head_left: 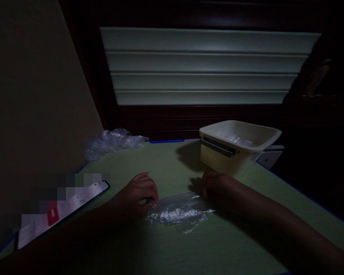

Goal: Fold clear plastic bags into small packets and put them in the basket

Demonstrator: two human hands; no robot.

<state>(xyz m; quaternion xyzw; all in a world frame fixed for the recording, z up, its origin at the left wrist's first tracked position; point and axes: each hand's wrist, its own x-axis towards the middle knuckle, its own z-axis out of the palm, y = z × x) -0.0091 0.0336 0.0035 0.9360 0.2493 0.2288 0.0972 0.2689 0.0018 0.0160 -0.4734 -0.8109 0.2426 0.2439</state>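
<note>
A clear plastic bag (179,212), crumpled along its near part, lies on the green tabletop between my hands. At its left edge, my left hand (143,191) pinches the plastic between curled fingers and thumb. My right hand (218,185) is closed at the bag's upper right corner, its fingertips dark and partly hidden, so what they grip there is hard to make out.
A cream bin (229,162) with a grey handle and clear plastic inside stands at the back right. Crumpled clear plastic (113,143) lies at the back left. A lit phone (65,210) rests at the left on the green table (166,160).
</note>
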